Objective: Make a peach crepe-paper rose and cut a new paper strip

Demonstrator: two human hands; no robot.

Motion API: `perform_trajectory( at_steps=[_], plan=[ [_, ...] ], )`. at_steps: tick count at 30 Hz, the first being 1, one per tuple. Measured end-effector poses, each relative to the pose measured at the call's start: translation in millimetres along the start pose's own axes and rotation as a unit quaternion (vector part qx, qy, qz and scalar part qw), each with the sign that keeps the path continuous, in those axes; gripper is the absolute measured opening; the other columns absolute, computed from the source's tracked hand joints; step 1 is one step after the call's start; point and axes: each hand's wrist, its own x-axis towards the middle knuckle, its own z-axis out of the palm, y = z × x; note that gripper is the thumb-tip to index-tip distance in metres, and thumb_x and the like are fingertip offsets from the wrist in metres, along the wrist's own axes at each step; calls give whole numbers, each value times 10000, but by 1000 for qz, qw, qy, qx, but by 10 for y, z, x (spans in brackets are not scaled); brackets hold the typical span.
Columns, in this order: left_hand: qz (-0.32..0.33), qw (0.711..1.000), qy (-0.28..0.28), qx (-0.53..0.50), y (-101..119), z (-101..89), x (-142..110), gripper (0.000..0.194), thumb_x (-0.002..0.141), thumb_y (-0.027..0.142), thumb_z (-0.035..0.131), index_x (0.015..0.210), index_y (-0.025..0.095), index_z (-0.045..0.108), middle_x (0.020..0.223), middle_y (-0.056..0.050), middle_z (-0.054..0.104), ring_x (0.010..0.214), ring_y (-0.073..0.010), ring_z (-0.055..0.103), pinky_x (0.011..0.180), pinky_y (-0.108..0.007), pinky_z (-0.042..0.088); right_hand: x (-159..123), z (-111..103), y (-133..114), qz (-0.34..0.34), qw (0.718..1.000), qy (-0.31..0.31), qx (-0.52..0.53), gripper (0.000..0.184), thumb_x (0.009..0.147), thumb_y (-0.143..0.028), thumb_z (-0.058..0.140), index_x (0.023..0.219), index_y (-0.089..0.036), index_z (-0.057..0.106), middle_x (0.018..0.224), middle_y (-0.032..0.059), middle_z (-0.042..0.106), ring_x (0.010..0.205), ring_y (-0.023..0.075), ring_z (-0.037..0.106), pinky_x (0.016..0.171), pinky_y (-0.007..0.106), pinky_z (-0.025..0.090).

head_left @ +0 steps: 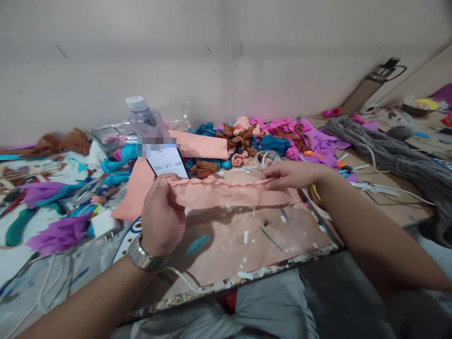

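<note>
A long strip of peach crepe paper [226, 194] is stretched between my two hands above the work board [226, 254]. Its upper edge is ruffled, while the lower edge runs smooth. My left hand [164, 214], with a metal watch [146, 254] at the wrist, pinches the strip's left end. Toward the other end, my right hand [287, 174] has the upper edge between thumb and fingers. Just behind my left hand, a phone [167, 162] leans upright with a timer on its screen. A larger peach crepe sheet [132, 193] lies left of the phone.
Crumpled crepe flowers [247, 141] in several colours are heaped along the wall. A clear bottle [146, 117] stands behind the phone. Purple crepe paper [63, 233] and a white charger [106, 223] lie at left. Grey yarn [381, 146] and a tumbler [369, 87] are at right.
</note>
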Motion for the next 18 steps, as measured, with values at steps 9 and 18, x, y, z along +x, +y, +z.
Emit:
perform_trajectory(
  at_steps=[9,18],
  plan=[
    [86,995,-47,15,-77,-50,-22,203,955,339,564,841,185,633,763,-10,592,766,-158,599,738,-270,504,-86,-139,13,60,995,57,57,515,951,-616,491,1199,-221,710,1132,77,744,1050,239,687,907,335,507],
    [126,940,-143,284,-87,-37,-226,223,1000,389,526,1005,209,658,908,-37,648,845,-158,575,783,-281,463,119,83,-594,-33,954,294,43,489,998,-572,438,931,-202,751,969,56,760,951,217,697,859,311,500]
  ],
)
